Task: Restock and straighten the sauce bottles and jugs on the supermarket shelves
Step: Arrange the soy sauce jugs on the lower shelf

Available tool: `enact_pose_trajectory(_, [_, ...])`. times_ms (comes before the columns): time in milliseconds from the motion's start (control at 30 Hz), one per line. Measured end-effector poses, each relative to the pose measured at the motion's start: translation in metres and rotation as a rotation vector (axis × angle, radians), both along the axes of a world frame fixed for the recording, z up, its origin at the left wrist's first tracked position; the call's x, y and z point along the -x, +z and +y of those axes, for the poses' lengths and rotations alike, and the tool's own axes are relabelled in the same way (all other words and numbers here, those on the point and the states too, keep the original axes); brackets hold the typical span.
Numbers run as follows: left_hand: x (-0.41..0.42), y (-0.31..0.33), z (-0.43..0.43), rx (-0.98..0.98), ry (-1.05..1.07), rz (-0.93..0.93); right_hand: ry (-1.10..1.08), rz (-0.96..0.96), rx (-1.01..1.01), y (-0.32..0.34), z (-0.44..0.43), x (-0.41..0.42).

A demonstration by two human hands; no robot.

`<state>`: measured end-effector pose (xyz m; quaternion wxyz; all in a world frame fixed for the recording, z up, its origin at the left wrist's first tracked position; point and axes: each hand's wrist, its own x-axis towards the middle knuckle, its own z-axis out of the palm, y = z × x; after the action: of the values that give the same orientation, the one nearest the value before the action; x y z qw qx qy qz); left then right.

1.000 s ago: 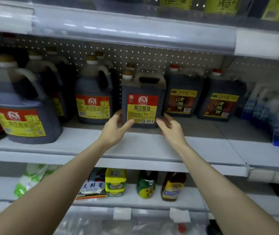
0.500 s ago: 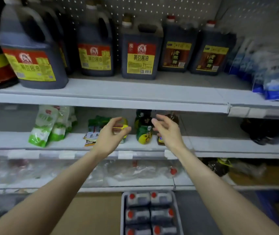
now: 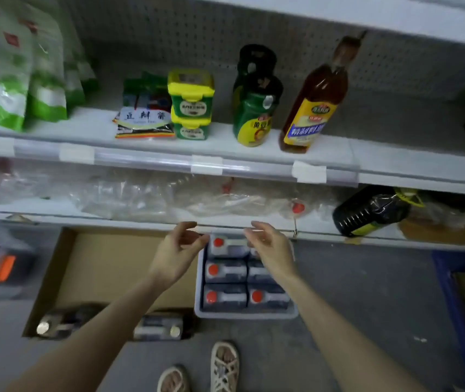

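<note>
Under both hands: a grey crate [image 3: 244, 315] on the floor holding six dark red-capped jugs [image 3: 225, 271], two across and three deep.
Left hand [image 3: 179, 250]: empty, fingers loosely curled and spread, thumb apart; it hangs just left of the crate's far corner.
Right hand [image 3: 270, 247]: empty too, fingers relaxed and apart; it overlaps the far right jug, though I cannot tell whether it touches.
Far left jug [image 3: 229, 246]: between the two hands, its cap beside the left fingertips.
Long axis: each jug top runs left to right, cap at the left end and handle running right, across both palms.
Nearer hand: judged, the right for the far right jug, the left for the far left one.
Jug writing: none shows from above.
Up past the fingertips: an amber bottle [image 3: 314, 100] with a yellow and blue label, too blurred to read.
Left of it: a green bottle [image 3: 254, 114] whose label seems to begin 黄豆.
Further left: yellow-lidded tubs [image 3: 191, 104] and a flat packet [image 3: 144, 120] showing 豆 and 酱.
</note>
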<state>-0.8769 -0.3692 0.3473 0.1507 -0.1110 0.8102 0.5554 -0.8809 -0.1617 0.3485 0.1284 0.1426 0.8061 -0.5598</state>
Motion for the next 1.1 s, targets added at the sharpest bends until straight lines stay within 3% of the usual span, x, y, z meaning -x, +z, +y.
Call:
enact_pose_trajectory(233, [-0.037,-0.104,-0.001,0.041,0.061,-0.228,0.070,-0.198,-0.007,-0.116,-0.004,-0.035])
enact_pose_trajectory(600, [-0.102,-0.210,-0.070,0.093,0.117,-0.466,0.078,-0.426,0.019,-0.241,-0.077,-0.103])
enact_pose_trajectory(1100, [-0.144,-0.363,-0.141,0.281,-0.404,-0.627,-0.135,-0.699,0.003,-0.368,-0.163,-0.177])
